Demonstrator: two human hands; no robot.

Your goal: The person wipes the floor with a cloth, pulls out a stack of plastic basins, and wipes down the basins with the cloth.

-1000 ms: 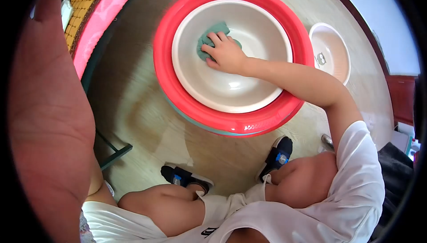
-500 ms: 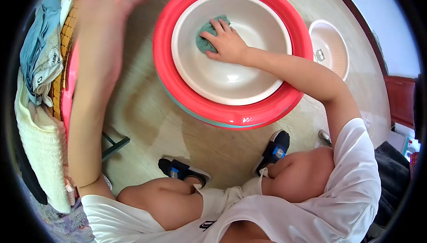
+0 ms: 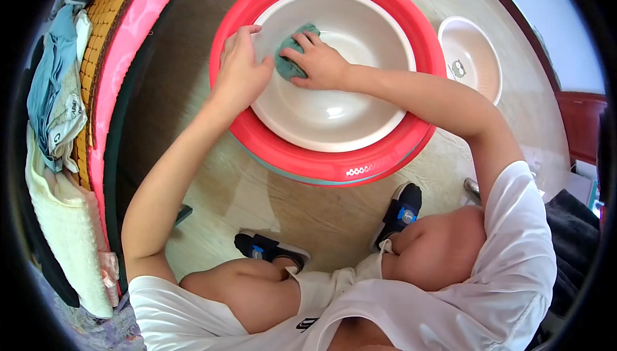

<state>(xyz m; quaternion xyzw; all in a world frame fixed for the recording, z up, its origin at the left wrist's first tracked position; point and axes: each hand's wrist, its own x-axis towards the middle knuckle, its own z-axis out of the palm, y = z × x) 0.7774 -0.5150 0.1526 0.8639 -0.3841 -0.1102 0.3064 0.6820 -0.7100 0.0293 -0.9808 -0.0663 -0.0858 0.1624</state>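
Note:
My right hand [image 3: 319, 65] is closed over a crumpled green cloth [image 3: 290, 65], pressing it against the inner left wall of a white basin [image 3: 360, 129]. That basin sits inside a larger red tub [image 3: 424, 49] standing on the floor. At the left rim of both, my left hand [image 3: 241, 75] hovers over or touches the edge, thumb and fingers apart, holding nothing that shows. Whether its fingers touch the rim cannot be made out.
A smaller pale basin [image 3: 479, 62] with an owl picture stands on the floor to the right. On the left, a woven mat [image 3: 106, 23] with a pink edge carries folded clothes [image 3: 54, 87] and a cream towel [image 3: 67, 242]. My shoes [image 3: 402, 213] are below the tub.
My left hand has come from the upper left, over the mat's side, to the tub's left rim. My right hand stays on the cloth inside the basin.

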